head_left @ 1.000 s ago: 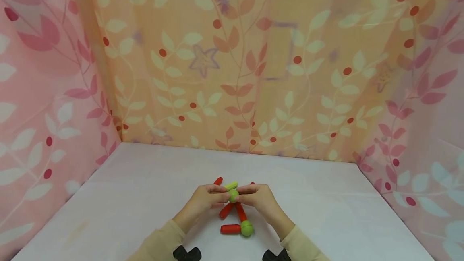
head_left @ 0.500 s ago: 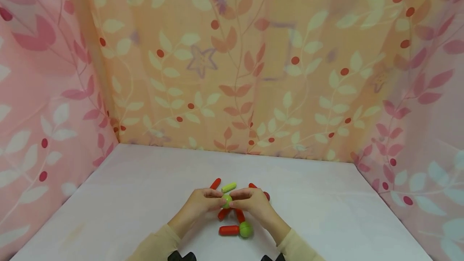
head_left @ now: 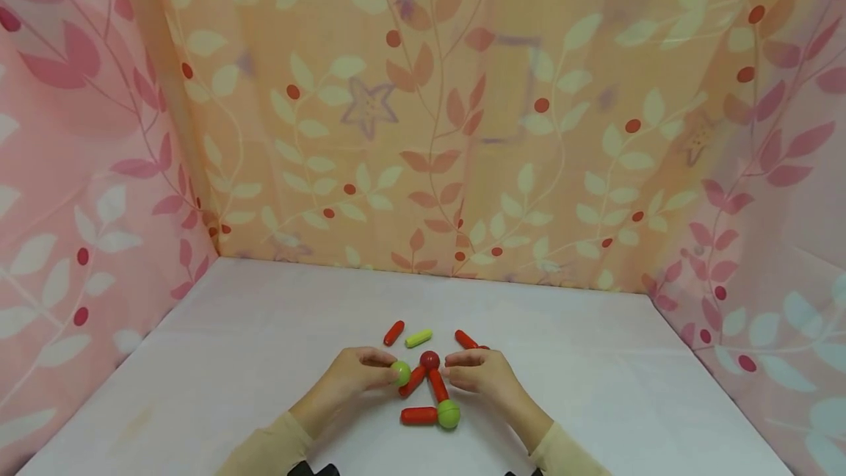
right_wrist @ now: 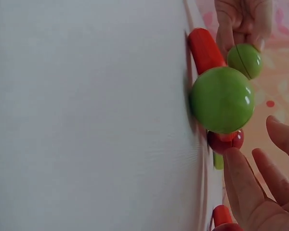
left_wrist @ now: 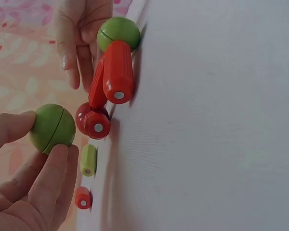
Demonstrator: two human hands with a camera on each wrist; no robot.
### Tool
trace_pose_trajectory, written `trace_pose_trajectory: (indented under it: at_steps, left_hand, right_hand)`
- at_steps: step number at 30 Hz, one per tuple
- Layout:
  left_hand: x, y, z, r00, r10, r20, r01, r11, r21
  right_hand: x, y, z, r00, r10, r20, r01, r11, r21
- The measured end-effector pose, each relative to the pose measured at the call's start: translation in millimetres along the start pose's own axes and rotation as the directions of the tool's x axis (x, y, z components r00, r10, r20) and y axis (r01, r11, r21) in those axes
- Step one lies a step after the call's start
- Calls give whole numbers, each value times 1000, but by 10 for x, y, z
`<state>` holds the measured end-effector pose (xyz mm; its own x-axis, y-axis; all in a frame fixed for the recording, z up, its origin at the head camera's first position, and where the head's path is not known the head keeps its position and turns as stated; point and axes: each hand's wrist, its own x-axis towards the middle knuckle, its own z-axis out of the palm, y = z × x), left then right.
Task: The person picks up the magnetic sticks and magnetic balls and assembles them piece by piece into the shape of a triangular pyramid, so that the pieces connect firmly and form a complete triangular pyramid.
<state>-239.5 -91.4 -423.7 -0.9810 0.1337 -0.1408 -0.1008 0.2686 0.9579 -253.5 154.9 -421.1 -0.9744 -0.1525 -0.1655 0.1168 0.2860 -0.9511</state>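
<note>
Green ball (head_left: 400,373) — pinched between thumb and fingertips of the left hand (head_left: 359,372), above the table (head_left: 277,329), likely so most of its surface is left free. Right hand (head_left: 485,372) — grip wide, holding nothing, beside the red ball (head_left: 429,360), whose joined red rods (head_left: 438,386) probably keep it from rolling.

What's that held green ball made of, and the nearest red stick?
Held round green ball: probably glossy plastic; bright highlights and a seam suggest it.
Faceted red stick: likely plastic, with a soft sheen; its silvery end disc looks metallic.
</note>
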Motion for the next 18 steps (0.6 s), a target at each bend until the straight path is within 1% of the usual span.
trace_pose_trajectory:
  at_steps: [2, 4, 7, 12, 18]
  left_hand:
    - [-18, -8, -8, 1000, -9, 6, 9, 1000, 3]
    - [-32, -8, -16, 1000, -20, 3, 20, 1000, 13]
    - [-45, -6, -32, 999, -34, -10, 34, 999, 30]
    - [-74, -21, -55, 998, -64, -20, 65, 997, 48]
    - [-103, -53, -39, 994, -111, -17, 111, 994, 13]
  right_hand:
    - [-13, 27, -11, 1000, 17, 4, -17, 999, -33]
    - [-17, 44, -23, 1000, 26, 16, -26, 999, -43]
    - [-21, 64, -44, 999, 15, 51, -11, 998, -64]
    - [-26, 116, -61, 993, 0, 118, 5, 999, -45]
    - [-30, 166, -38, 989, 11, 148, -9, 1000, -17]
